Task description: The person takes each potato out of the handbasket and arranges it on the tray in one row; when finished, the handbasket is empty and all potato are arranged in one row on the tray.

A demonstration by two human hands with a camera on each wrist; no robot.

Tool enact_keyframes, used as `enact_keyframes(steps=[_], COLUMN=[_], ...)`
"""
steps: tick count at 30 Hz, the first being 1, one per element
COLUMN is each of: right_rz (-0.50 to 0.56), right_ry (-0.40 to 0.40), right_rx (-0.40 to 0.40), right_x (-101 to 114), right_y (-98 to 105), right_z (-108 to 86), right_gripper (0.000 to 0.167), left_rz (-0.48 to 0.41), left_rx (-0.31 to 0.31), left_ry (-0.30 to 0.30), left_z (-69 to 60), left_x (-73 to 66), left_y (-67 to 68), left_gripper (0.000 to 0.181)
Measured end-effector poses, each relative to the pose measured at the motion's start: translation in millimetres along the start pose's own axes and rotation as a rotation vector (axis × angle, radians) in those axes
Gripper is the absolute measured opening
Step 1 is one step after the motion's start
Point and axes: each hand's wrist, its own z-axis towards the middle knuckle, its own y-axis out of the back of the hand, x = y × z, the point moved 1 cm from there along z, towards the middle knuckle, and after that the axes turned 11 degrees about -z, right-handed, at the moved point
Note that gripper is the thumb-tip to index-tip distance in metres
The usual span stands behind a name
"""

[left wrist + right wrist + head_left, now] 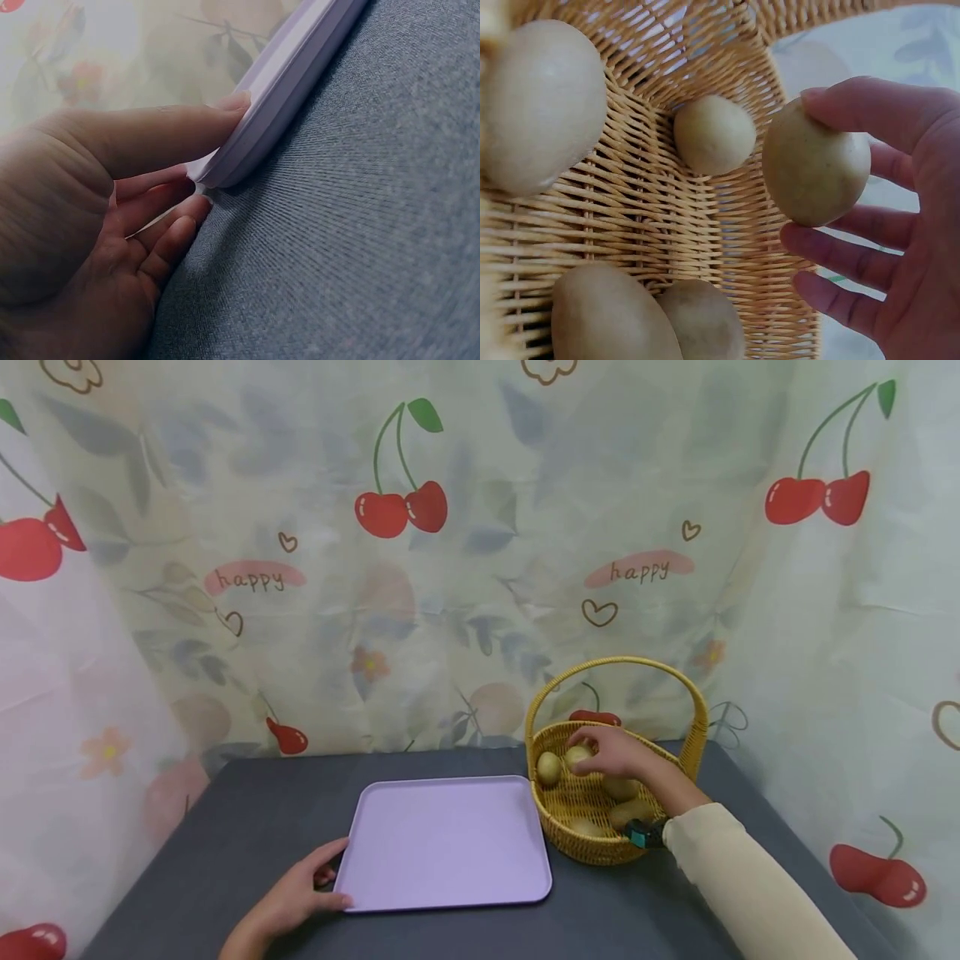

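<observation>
A lilac rectangular tray [447, 843] lies flat on the dark table. My left hand [294, 889] is at its near left corner; in the left wrist view the thumb [176, 133] lies on the tray's rim [274, 105], with other fingers beside and below the corner. Over a wicker basket [592, 852], my right hand [617, 753] pinches a round, yellowish potato [814, 165] between thumb and fingers. Several more potatoes stay in the basket, among them a small round one [715, 135], a large pale one [544, 109] and a brownish one [611, 319].
The basket's tall arched handle [618, 660] rises over the right forearm. Dark cloth [285, 793] covers the table. A cherry-print curtain [465, 577] hangs behind it and along both sides. The tray's right edge stands close against the basket.
</observation>
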Motion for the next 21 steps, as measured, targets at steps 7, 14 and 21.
enact_keyframes(steps=[7,14,21], right_rz=[-0.023,0.023,0.054], right_ry=[0.045,0.169,0.264], right_rx=[-0.078,-0.185,-0.244], right_x=[16,46,79], right_y=[11,11,3], right_z=[-25.3,-50.7,-59.3], right_gripper=[0.048,0.044,0.044], left_rz=[0.006,-0.001,-0.002], left_rx=[-0.002,0.008,0.007], left_ry=[0.033,0.017,0.010], left_z=[1.2,2.1,1.9], left_x=[1.9,1.9,0.5], left_y=[1.3,1.1,1.4], left_gripper=[0.085,0.083,0.082])
